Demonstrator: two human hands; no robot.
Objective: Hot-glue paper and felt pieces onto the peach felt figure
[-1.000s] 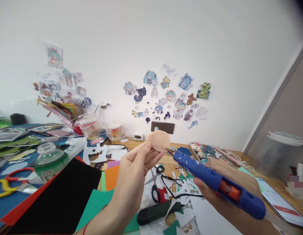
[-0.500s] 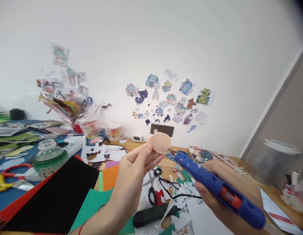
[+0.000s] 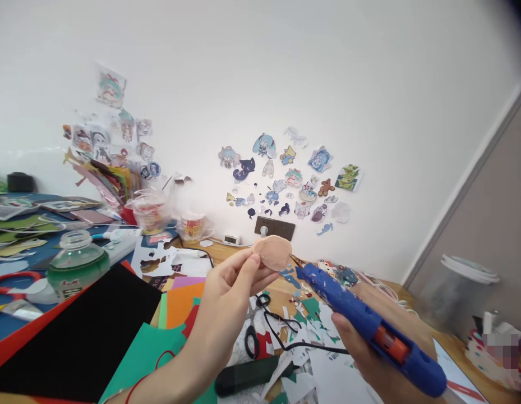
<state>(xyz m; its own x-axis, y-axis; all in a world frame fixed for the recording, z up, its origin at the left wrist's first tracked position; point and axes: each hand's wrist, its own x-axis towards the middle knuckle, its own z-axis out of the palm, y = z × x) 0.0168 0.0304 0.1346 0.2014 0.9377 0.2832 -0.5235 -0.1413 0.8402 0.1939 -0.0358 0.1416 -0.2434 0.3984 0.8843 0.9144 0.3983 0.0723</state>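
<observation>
Between the thumb and fingers of my left hand (image 3: pixel 233 280) is a rounded, peach-coloured cutout (image 3: pixel 276 252), held up above the desk. Faint marks run along its edge. My right hand (image 3: pixel 369 336) is wrapped round a blue hot glue gun (image 3: pixel 348 308) with an orange part showing in its side. The gun's metal nozzle points at the cutout's right edge; I cannot tell whether they touch. Below my hands lie black-handled scissors (image 3: pixel 254 331) and a dark craft knife (image 3: pixel 247 375) among paper scraps (image 3: pixel 310 320).
Black paper (image 3: pixel 83 336), orange paper (image 3: pixel 184 303) and green paper (image 3: pixel 138 353) lie at the left, near a green-labelled bottle (image 3: pixel 77 264) and red-handled scissors (image 3: pixel 16 283). A black cable (image 3: pixel 314 347) crosses the scraps. A phone (image 3: pixel 457 370) and a lidded bucket (image 3: pixel 466 286) are at the right.
The view has shifted slightly. The cutout sits a little lower in the picture, still in my left hand, and the glue gun's nozzle remains by its right edge.
</observation>
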